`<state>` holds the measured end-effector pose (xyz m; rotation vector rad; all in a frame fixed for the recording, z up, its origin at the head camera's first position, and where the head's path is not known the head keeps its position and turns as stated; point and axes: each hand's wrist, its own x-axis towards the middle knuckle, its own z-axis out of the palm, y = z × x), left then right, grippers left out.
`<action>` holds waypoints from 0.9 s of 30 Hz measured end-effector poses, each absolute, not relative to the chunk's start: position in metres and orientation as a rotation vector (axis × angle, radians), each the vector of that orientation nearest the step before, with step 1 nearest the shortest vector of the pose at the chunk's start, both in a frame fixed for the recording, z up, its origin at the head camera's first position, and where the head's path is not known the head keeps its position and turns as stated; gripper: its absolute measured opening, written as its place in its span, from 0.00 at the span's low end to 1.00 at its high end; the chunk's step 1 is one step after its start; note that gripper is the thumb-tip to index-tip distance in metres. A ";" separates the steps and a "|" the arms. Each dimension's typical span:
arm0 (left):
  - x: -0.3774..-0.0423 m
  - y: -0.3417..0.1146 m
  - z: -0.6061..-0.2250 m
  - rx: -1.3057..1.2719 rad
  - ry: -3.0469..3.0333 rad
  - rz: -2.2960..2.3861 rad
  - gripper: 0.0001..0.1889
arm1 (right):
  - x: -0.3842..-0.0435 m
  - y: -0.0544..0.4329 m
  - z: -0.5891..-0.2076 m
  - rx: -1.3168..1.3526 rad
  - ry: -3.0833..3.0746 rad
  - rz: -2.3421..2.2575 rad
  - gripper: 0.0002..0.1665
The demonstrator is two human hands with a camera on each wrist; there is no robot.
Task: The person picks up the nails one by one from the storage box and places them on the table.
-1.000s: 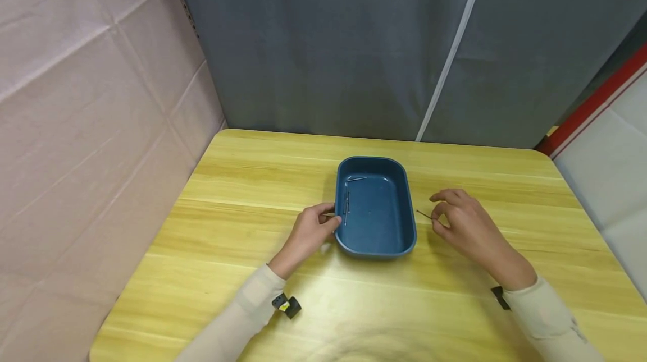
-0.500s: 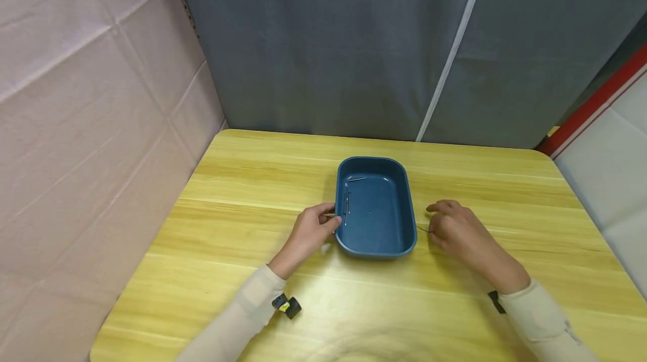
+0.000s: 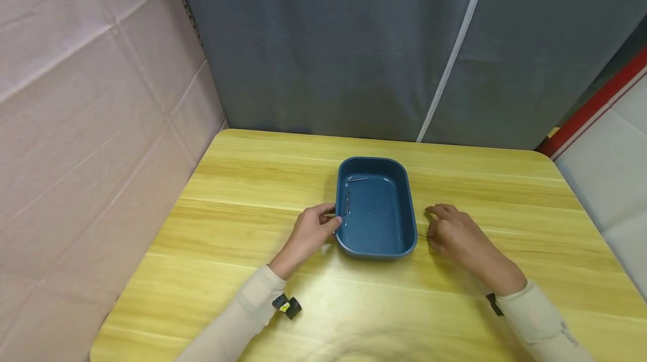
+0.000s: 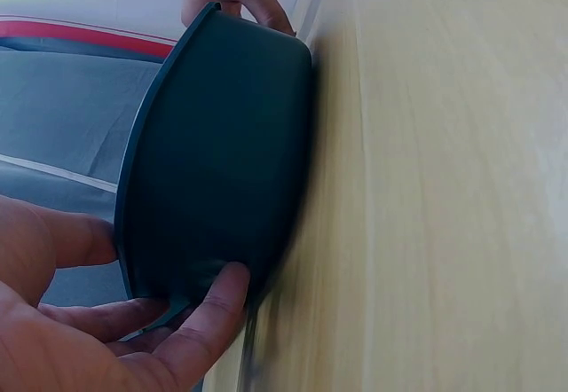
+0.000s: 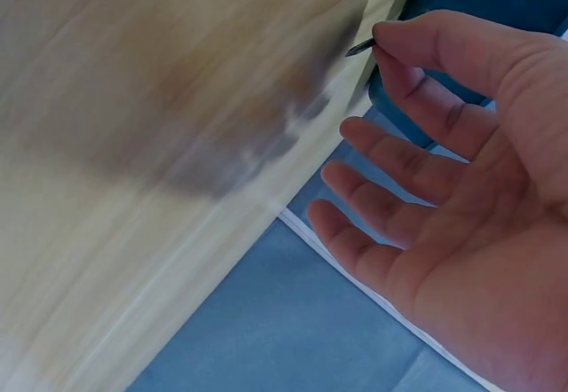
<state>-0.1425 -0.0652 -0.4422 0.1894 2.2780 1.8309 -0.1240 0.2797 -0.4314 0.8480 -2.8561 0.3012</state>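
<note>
A deep blue plastic bin (image 3: 381, 216) with rounded corners stands on the table. Several thin nails lie inside it, some along its left wall (image 3: 347, 205) and one near the far end (image 3: 358, 179). My left hand (image 3: 313, 230) holds the bin's left side; in the left wrist view the thumb is at the rim and the fingers (image 4: 213, 317) press the outer wall. To the right of the bin, my right hand (image 3: 457, 241) pinches a nail between thumb and forefinger. Only the nail's pointed end (image 5: 360, 47) shows in the right wrist view, the other fingers being loosely spread.
The bin stands near the middle of a light wooden table (image 3: 242, 188). Behind the table hangs a grey curtain (image 3: 323, 53) with a white stripe. A pale sheet (image 3: 101, 126) covers the left side, and a red-edged white panel (image 3: 622, 120) stands at the right.
My right hand has come slightly toward me and closer to the bin's right side, with the nail still pinched. The left hand and the bin have stayed where they were.
</note>
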 end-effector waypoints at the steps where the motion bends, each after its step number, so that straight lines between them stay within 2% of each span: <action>1: -0.142 -0.065 -0.442 0.191 2.281 1.829 0.23 | -0.124 0.280 -0.432 0.851 -2.856 0.301 0.14; 13: -0.141 -0.065 -0.441 0.206 2.305 1.810 0.23 | -0.123 0.282 -0.437 0.895 -2.866 0.297 0.17; 16: -0.141 -0.065 -0.441 0.205 2.309 1.808 0.23 | -0.123 0.281 -0.435 0.884 -2.847 0.340 0.15; 20: -0.141 -0.065 -0.442 0.200 2.299 1.817 0.23 | -0.124 0.276 -0.430 0.769 -2.818 0.439 0.04; 27: -0.140 -0.064 -0.444 0.178 2.266 1.857 0.23 | -0.120 0.254 -0.419 0.584 -2.637 0.656 0.09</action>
